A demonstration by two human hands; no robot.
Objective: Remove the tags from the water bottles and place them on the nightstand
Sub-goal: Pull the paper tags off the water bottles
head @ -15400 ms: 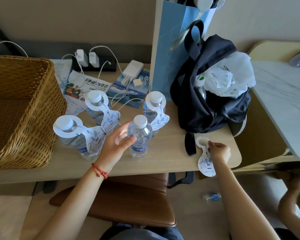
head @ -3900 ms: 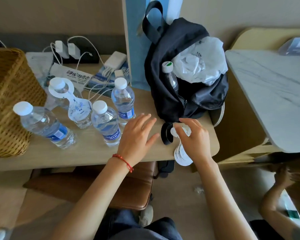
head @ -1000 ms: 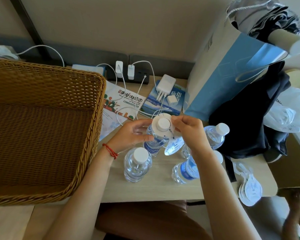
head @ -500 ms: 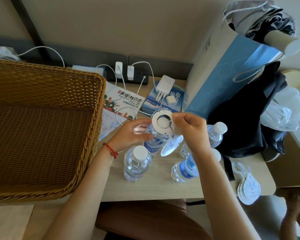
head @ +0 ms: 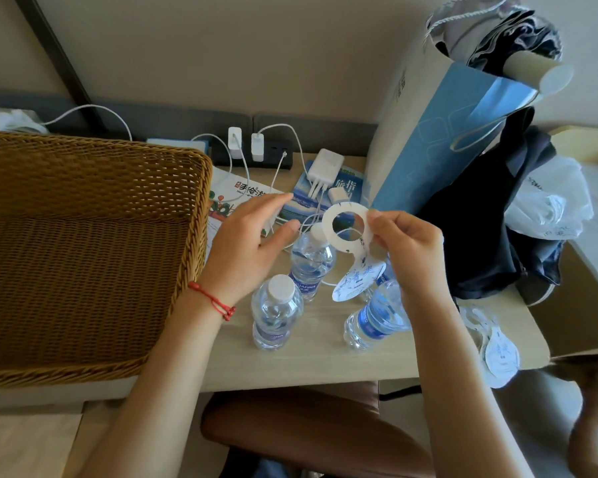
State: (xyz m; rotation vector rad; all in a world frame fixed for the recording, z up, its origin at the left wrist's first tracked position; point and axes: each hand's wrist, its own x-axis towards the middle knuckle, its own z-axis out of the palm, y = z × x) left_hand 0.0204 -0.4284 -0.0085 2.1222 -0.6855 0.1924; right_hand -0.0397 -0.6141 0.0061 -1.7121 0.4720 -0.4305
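where bottles (head: 276, 315) stand, cluttered nightstand (head: 311, 360)

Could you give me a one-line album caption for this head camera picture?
Right hand lifts a paper tag clear of a water bottle; left hand hovers open beside it.

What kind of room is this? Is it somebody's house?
Probably a hotel room, not a house. Several small matching water bottles had paper neck tags, tourist brochures lie on the wooden table, and a stuffed blue gift bag suggests a traveller.
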